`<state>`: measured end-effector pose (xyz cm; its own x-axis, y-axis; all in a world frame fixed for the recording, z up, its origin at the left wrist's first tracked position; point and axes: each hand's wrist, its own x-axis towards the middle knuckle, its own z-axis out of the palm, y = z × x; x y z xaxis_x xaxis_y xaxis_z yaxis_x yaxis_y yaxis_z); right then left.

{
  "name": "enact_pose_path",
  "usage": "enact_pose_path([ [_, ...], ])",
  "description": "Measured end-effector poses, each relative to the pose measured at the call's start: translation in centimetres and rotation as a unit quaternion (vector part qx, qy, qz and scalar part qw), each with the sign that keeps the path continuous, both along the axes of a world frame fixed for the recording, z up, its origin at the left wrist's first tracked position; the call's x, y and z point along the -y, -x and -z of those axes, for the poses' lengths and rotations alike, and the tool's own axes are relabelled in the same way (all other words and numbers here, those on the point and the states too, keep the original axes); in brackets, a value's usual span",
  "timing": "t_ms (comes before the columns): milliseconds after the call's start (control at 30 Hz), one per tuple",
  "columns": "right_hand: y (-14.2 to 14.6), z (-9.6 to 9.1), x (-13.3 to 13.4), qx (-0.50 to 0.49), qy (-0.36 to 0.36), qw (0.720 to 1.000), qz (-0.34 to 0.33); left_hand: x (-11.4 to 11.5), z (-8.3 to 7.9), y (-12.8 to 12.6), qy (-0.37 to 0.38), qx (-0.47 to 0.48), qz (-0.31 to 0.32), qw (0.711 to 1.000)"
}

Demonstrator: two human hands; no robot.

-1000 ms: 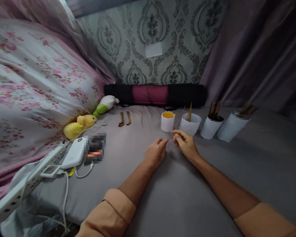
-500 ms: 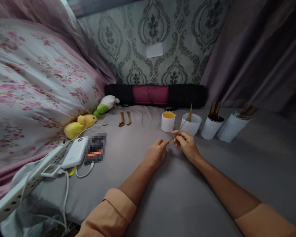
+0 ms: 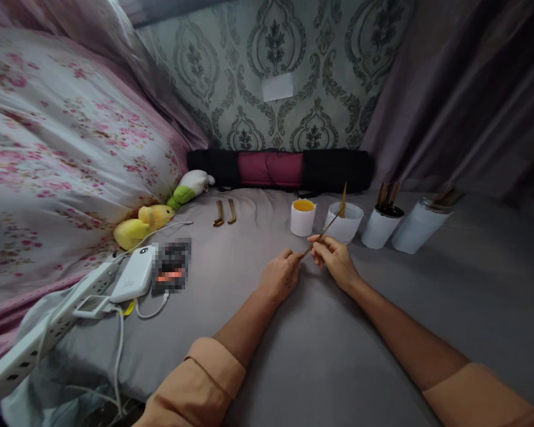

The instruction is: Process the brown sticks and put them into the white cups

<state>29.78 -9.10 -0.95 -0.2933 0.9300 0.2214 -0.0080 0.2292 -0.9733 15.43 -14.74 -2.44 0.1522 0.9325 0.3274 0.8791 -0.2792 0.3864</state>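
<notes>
My left hand point(image 3: 281, 276) is closed on the lower end of a thin brown strip point(image 3: 331, 223). Higher up, my right hand point(image 3: 336, 261) pinches the same strip between thumb and fingers, and its tip slants up to the right. Just behind my right hand stands a wide white container point(image 3: 345, 228) with a pointed golden-brown piece point(image 3: 343, 201) upright in it. A white cup point(image 3: 302, 221) with a yellow inside is to its left. Two bent brown pieces point(image 3: 225, 212) lie farther left on the grey sheet point(image 3: 249, 261).
Two white-wrapped jars point(image 3: 380, 231) point(image 3: 416, 231) hold dark sticks at the right. On the left are plush toys point(image 3: 137, 228), a white power bank point(image 3: 133, 276), a blurred dark item point(image 3: 171, 267), cables and a power strip point(image 3: 66, 323). A black-and-maroon roll point(image 3: 271, 170) lies along the wall.
More of the brown strip shows between and above my hands, and it looks wider and darker. Both hands stay nearly in place, and the view shifts slightly.
</notes>
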Motion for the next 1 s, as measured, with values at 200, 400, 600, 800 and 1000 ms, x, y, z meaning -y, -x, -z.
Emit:
enact_pose_path([
  [200, 0.1, 0.0, 0.1, 0.015, -0.012, 1.0, 0.012, -0.1, 0.2, -0.1, -0.005, 0.041, -0.011, 0.999],
  [400, 0.1, 0.1, 0.0, 0.028, 0.0, 1.0, 0.006, -0.3, 0.3, -0.3, -0.014, 0.103, 0.003, 0.995],
  [600, 0.0, 0.1, -0.2, 0.042, -0.003, 0.999, 0.0, -0.6, 0.5, -0.5, -0.003, 0.172, -0.008, 0.985],
  [800, -0.4, -0.7, -0.3, 0.085, -0.001, 0.996, -0.002, -0.7, 0.0, -1.0, 0.094, 0.302, -0.011, 0.949],
  [1000, -1.4, -1.5, -1.5, 0.143, -0.008, 0.989, -0.038, -0.9, -0.4, -1.4, 0.248, 0.537, 0.014, 0.806],
])
